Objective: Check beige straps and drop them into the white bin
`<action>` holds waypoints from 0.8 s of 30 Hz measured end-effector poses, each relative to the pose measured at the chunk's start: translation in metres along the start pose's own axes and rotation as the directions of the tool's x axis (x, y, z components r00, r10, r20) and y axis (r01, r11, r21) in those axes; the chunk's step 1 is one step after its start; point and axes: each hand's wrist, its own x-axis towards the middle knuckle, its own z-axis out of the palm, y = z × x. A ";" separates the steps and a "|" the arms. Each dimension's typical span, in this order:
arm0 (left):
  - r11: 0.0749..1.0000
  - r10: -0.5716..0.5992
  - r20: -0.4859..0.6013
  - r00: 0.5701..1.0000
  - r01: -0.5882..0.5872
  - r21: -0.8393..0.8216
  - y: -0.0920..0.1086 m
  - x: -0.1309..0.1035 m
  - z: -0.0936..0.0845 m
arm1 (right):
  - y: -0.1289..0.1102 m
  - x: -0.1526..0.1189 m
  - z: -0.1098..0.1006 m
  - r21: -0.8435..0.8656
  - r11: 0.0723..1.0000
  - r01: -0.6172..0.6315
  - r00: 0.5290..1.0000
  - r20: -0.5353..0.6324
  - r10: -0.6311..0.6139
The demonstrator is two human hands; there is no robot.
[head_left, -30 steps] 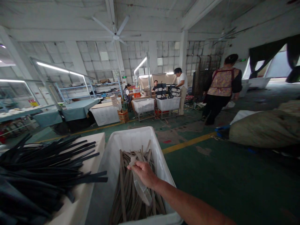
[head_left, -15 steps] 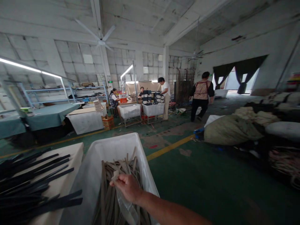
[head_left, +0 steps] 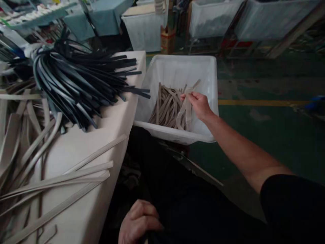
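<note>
Table on our left: the white table (head_left: 83, 210) has loose beige strips (head_left: 63, 176) lying flat near us and a big bundle of black strips (head_left: 83, 78) fanned out at the far end, tips hanging just past the edge

Left hand: our left hand (head_left: 139, 222) sits low by our lap, fingers curled in; it looks like it's on something dark but we can't tell if it's actually gripping anything

Bin: white plastic bin (head_left: 177, 67) right beside the table's end, with a loose heap of beige strips (head_left: 165, 108) in the bottom

Right hand: our right hand (head_left: 199, 105) is out over the bin, thumb and fingers pinched on one looped beige strip (head_left: 186, 112) near its top bend, so the rest dangles into the pile

How it'll handle: we'd guess light and floppy, kinda like thin leather or foam; it droops from the pinch, so hold near an end or the fold, and watch for snagging on the neighbours

Far side: more bins (head_left: 210, 17) across the green floor (head_left: 266, 135)
</note>
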 end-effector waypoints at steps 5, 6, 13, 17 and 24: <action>0.976 0.214 -0.032 0.976 -0.215 -0.031 -0.002 0.009 0.011 | 0.004 -0.003 -0.001 -0.043 0.999 0.021 1.000 -0.009 -0.022; 0.973 0.218 -0.011 0.976 -0.218 -0.070 -0.002 0.009 0.013 | 0.006 -0.002 0.000 -0.047 0.999 0.023 1.000 -0.011 -0.024; 0.992 0.083 0.001 0.997 -0.082 -0.091 0.008 0.020 0.003 | 0.012 0.022 0.008 -0.070 0.995 0.072 0.997 0.035 -0.070; 0.997 0.018 -0.058 0.998 -0.023 -0.074 0.015 0.029 -0.004 | -0.007 0.065 0.016 -0.195 0.953 0.233 0.970 0.109 -0.215; 0.996 -0.018 -0.047 0.999 0.014 -0.091 0.012 0.027 -0.009 | -0.053 0.157 0.015 -0.314 0.770 0.555 0.825 0.087 -0.559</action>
